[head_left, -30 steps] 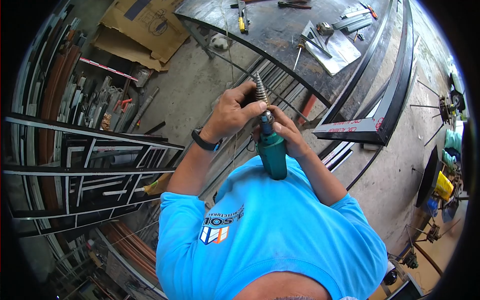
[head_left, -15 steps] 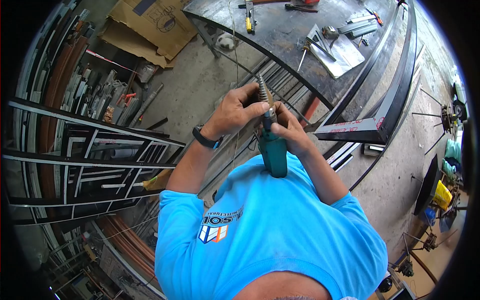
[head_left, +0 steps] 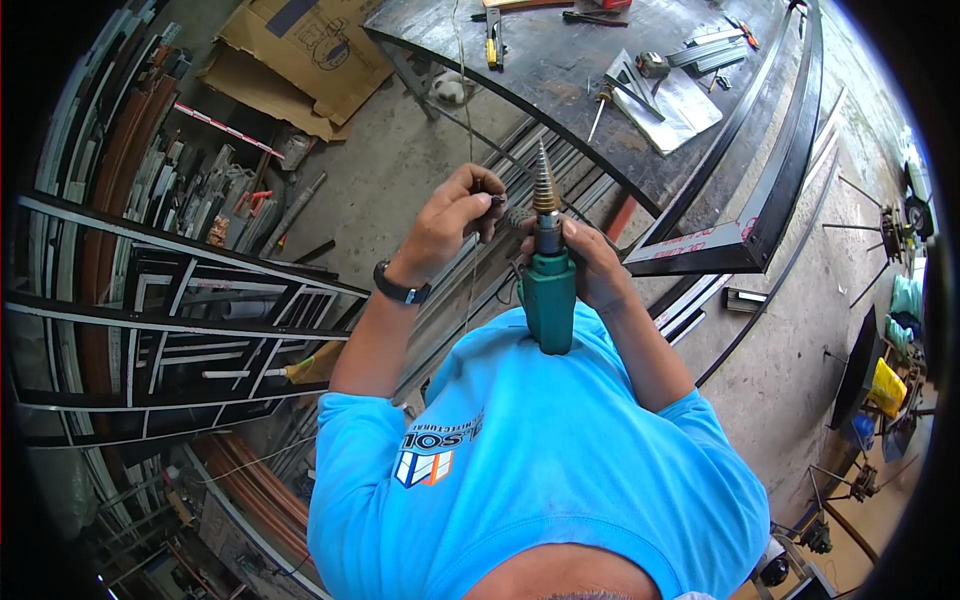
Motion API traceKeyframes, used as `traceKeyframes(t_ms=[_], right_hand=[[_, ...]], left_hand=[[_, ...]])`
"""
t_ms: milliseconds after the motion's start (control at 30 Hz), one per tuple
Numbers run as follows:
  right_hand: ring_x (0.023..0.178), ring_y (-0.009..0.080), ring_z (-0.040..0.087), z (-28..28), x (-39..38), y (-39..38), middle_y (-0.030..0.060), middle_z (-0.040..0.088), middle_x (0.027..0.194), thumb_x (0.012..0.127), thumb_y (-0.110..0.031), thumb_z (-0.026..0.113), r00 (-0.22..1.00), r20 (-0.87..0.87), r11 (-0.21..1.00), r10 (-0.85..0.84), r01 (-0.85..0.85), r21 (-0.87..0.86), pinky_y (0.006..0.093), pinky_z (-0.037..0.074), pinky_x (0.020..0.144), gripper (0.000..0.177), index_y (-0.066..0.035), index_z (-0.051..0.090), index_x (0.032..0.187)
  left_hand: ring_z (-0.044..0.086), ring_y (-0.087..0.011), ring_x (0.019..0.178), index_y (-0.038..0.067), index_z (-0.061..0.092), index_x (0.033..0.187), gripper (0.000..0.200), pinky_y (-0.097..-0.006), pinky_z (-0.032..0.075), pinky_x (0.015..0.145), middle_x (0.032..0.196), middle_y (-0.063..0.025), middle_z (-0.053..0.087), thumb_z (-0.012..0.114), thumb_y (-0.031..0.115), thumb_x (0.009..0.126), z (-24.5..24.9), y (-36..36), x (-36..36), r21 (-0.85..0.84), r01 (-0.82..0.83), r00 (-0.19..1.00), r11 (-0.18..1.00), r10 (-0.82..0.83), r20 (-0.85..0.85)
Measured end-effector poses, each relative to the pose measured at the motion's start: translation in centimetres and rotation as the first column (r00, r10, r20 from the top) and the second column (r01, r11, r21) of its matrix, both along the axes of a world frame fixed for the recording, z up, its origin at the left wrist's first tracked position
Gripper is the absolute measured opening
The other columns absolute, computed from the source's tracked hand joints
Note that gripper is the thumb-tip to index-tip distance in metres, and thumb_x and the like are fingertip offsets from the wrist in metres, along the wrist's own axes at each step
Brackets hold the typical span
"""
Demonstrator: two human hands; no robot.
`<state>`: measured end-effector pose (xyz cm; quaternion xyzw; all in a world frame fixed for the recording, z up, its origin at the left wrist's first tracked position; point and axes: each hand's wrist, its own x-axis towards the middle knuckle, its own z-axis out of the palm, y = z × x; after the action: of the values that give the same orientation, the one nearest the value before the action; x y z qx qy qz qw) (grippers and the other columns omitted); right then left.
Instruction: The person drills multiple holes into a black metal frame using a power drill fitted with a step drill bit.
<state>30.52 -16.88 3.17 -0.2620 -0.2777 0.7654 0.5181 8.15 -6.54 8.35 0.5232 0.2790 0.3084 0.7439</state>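
My right hand point(head_left: 597, 262) is wrapped round the front of a green power drill point(head_left: 549, 305), whose body points up, away from my chest. A cone-shaped step drill bit point(head_left: 543, 185) stands in the drill's chuck point(head_left: 548, 236), its tip upward. My left hand point(head_left: 452, 222) is to the left of the bit, apart from it, thumb and fingers pinched together. Between those fingertips shows a small dark metal piece point(head_left: 497, 200), mostly hidden. The drill's handle is out of sight below the body.
Ahead is a metal workbench point(head_left: 560, 75) holding a tape measure point(head_left: 652, 65), a screwdriver point(head_left: 600, 110), a square point(head_left: 640, 90) and a yellow-black cutter point(head_left: 495, 40). Black frames stand at the left point(head_left: 180, 320) and right point(head_left: 700, 250). A cardboard box point(head_left: 300, 60) lies beyond.
My left hand has moved off the chuck and bit to the left, with a small dark piece in its fingers. The bit is now fully visible; my right hand still holds the drill.
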Motion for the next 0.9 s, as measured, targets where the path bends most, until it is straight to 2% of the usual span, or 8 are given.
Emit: traceKeyframes(t_ms=[67, 167, 267, 367, 567, 667, 767, 900], right_hand=[[0.105, 0.0240, 0.070, -0.8, 0.1, -0.1, 0.0151, 0.069, 0.116, 0.104, -0.039, 0.060, 0.999, 0.004, 0.998, -0.035, 0.035, 0.051, 0.0385, 0.059, 0.091, 0.055, 0.001, 0.052, 0.139], [0.105, 0.0229, 0.070, -1.7, -0.1, -0.2, 0.0153, 0.069, 0.116, 0.105, -0.037, 0.060, 0.998, 0.025, 0.995, -0.062, 0.060, 0.078, 0.0381, 0.059, 0.091, 0.051, 0.000, 0.053, 0.139], [0.105, 0.0201, 0.070, -1.1, -0.6, -0.3, 0.0138, 0.070, 0.115, 0.106, -0.035, 0.060, 0.996, 0.028, 0.994, -0.080, 0.078, 0.077, 0.0358, 0.058, 0.091, 0.046, -0.001, 0.056, 0.136], [0.105, 0.0180, 0.069, 0.4, -0.6, -0.2, 0.0125, 0.071, 0.114, 0.106, -0.035, 0.059, 0.995, 0.052, 0.995, -0.085, 0.082, 0.050, 0.0345, 0.057, 0.092, 0.044, -0.001, 0.058, 0.134], [0.104, 0.0162, 0.067, -0.5, -0.7, -0.5, 0.0102, 0.070, 0.112, 0.104, -0.028, 0.066, 0.984, 0.117, 0.987, -0.134, 0.121, 0.107, 0.0333, 0.055, 0.092, 0.037, -0.001, 0.060, 0.128], [0.103, 0.0161, 0.068, -0.6, -0.8, -0.5, 0.0085, 0.069, 0.110, 0.101, -0.024, 0.070, 0.979, 0.129, 0.982, -0.159, 0.143, 0.126, 0.0332, 0.056, 0.091, 0.034, -0.002, 0.060, 0.124], [0.101, 0.0161, 0.069, -0.1, -0.7, -0.6, 0.0069, 0.068, 0.108, 0.100, -0.023, 0.071, 0.981, 0.113, 0.982, -0.155, 0.141, 0.123, 0.0329, 0.057, 0.089, 0.033, -0.002, 0.058, 0.122], [0.099, 0.0156, 0.069, 0.0, -0.6, -0.6, 0.0060, 0.067, 0.107, 0.099, -0.022, 0.074, 0.983, 0.084, 0.980, -0.161, 0.150, 0.128, 0.0322, 0.057, 0.087, 0.033, -0.004, 0.056, 0.120]], left_hand=[[0.064, -0.0117, 0.089, 0.001, 0.059, 0.129, 0.028, -0.0292, 0.055, 0.080, 0.102, -0.0044, 0.067, 0.055, 0.015, 0.105, 0.0, -1.4, -0.4, 0.095, -0.014, 0.994, 0.995, 0.024, -0.107], [0.068, -0.0148, 0.094, 0.002, 0.063, 0.125, 0.024, -0.0303, 0.057, 0.083, 0.105, -0.0062, 0.069, 0.063, 0.009, 0.103, 0.9, -3.4, -0.1, 0.154, -0.031, 0.996, 0.988, 0.042, -0.073], [0.069, -0.0129, 0.092, 0.002, 0.067, 0.120, 0.024, -0.0272, 0.057, 0.082, 0.104, -0.0054, 0.071, 0.072, 0.006, 0.097, 1.5, -4.9, 0.2, 0.210, -0.132, 0.986, 0.969, 0.150, -0.075], [0.067, -0.0093, 0.092, 0.002, 0.069, 0.115, 0.022, -0.0242, 0.055, 0.082, 0.101, -0.0032, 0.071, 0.075, 0.003, 0.094, 1.5, -5.5, 0.1, 0.490, -0.119, 0.951, 0.864, 0.240, -0.193], [0.066, -0.0077, 0.089, 0.002, 0.069, 0.105, 0.016, -0.0229, 0.054, 0.079, 0.097, -0.0017, 0.071, 0.077, 0.000, 0.092, 1.5, -5.8, 0.8, 0.449, -0.194, 0.943, 0.873, 0.291, -0.159], [0.066, -0.0076, 0.086, 0.002, 0.070, 0.104, 0.015, -0.0235, 0.053, 0.075, 0.092, -0.0019, 0.071, 0.076, -0.002, 0.091, 1.7, -5.6, 1.2, 0.505, -0.159, 0.942, 0.848, 0.283, -0.180], [0.066, -0.0083, 0.082, 0.002, 0.070, 0.101, 0.015, -0.0242, 0.053, 0.072, 0.088, -0.0028, 0.071, 0.076, -0.004, 0.089, 1.9, -5.3, 1.3, 0.632, -0.133, 0.932, 0.764, 0.313, -0.182], [0.067, -0.0102, 0.080, 0.002, 0.071, 0.099, 0.015, -0.0251, 0.054, 0.071, 0.087, -0.0046, 0.071, 0.078, -0.004, 0.087, 1.9, -5.5, 1.8, 0.678, -0.137, 0.924, 0.723, 0.340, -0.176]])
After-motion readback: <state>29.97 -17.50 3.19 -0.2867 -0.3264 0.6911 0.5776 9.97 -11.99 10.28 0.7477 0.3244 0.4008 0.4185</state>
